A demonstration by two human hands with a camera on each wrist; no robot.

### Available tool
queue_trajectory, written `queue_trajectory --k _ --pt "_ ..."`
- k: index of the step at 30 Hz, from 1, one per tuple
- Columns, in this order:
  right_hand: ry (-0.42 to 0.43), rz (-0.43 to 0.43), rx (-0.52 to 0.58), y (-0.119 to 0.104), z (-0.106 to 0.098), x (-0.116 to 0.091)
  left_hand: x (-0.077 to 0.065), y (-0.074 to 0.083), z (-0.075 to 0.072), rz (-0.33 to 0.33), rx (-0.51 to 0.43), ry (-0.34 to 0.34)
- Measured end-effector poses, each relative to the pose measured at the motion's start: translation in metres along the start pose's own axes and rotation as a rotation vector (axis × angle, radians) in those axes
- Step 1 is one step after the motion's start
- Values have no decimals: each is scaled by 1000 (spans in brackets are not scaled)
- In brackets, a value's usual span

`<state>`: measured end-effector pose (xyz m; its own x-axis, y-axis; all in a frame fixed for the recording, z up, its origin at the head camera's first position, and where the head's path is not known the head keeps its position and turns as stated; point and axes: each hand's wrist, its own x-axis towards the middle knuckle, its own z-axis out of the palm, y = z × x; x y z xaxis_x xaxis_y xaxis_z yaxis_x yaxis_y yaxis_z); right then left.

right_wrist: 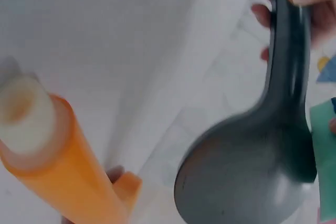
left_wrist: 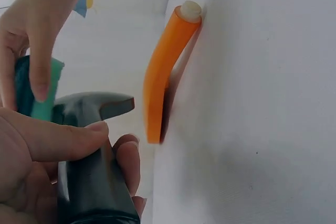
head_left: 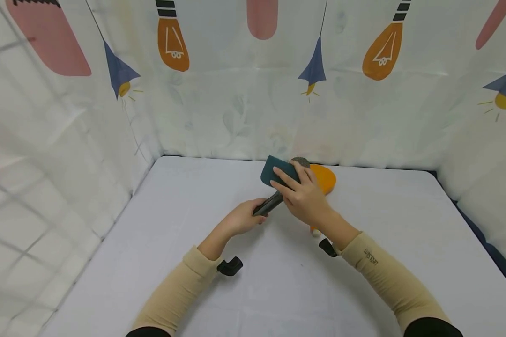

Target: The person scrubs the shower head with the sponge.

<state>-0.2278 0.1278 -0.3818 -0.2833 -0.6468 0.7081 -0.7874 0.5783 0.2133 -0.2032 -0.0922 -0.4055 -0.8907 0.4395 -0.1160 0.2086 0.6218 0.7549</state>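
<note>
Your L hand (head_left: pixel 244 219) has the ladle (right_wrist: pixel 252 169) by its handle, thumb pressed along one side & fingers curled round the other, so it's a firm pinch. Ladle's dark grey, held up over the white table (head_left: pixel 189 201), handle tilted twd your L, round bowl up twd the far edge, partly hidden behind your R hand (head_left: pixel 307 201) in the head view. R hand grips the sponge (head_left: pixel 274 169), fingers spread apart across its dark teal face; the mint side faces the ladle & sits right at the edge of the bowl. Can't tell how hard it's pressing. Orange utensil (head_left: pixel 326 180) lies on the table just beyond your R hand, pale handle tip pointing back twd you, middle part covered by that hand. Beige sleeves (head_left: pixel 181 285) on both arms, w/ a black bracket (head_left: pixel 230 267) at ea. wrist. Printed curtain (head_left: pixel 253 117) hangs behind.
</note>
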Motion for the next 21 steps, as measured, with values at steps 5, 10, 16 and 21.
queue_trajectory --k 5,10,16,21 --pt "-65 -58 18 -8 1 -4 -3 2 3 3 56 31" --pt "23 82 84 8 -7 0 -5 4 3 3 67 69" --pt "107 187 85 19 -12 0 -5 4 4 4 82 90" --pt "-2 9 84 2 -4 -5 -6 2 5 33 102 127"
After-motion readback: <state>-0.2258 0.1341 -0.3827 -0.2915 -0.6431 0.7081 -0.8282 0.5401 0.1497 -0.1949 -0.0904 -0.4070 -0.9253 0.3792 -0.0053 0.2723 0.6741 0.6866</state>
